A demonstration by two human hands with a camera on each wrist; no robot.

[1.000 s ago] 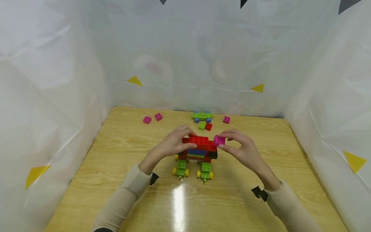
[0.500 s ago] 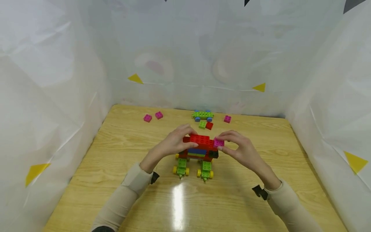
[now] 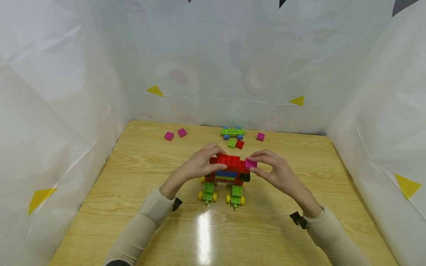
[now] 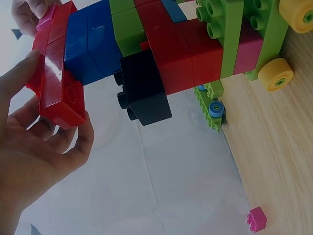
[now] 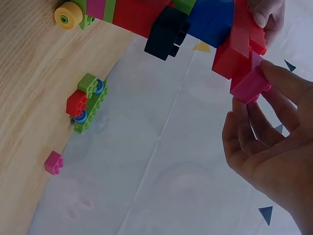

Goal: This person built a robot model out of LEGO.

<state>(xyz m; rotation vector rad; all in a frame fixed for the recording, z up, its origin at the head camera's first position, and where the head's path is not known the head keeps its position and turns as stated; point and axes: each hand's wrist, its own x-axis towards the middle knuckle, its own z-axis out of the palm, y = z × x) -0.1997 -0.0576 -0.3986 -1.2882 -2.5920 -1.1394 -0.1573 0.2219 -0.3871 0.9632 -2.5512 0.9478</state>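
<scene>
A toy block model (image 3: 226, 174) stands mid-table on green wheeled bases with yellow wheels. Its body stacks red, green and blue blocks, with a black block (image 4: 144, 88) jutting from the side. Red blocks (image 3: 229, 160) form the top. My left hand (image 3: 199, 162) grips the top red blocks at the left, thumb in front and fingers behind. Between thumb and fingers my right hand (image 3: 277, 170) pinches a pink block (image 3: 250, 163). In the right wrist view the pink block (image 5: 250, 81) sits against the end of the top red block (image 5: 232, 49).
At the back lie a green wheeled base (image 3: 232, 132) with blue wheels, a small green block (image 3: 232, 143) and a red block (image 3: 239, 144). Pink blocks lie back left (image 3: 169, 136) and back right (image 3: 260, 136). White sheeting (image 3: 213, 74) encloses the wooden table (image 3: 149, 236).
The pink block in my right hand has moved slightly down and left, closer against the top red blocks. My left hand keeps its grip on the model.
</scene>
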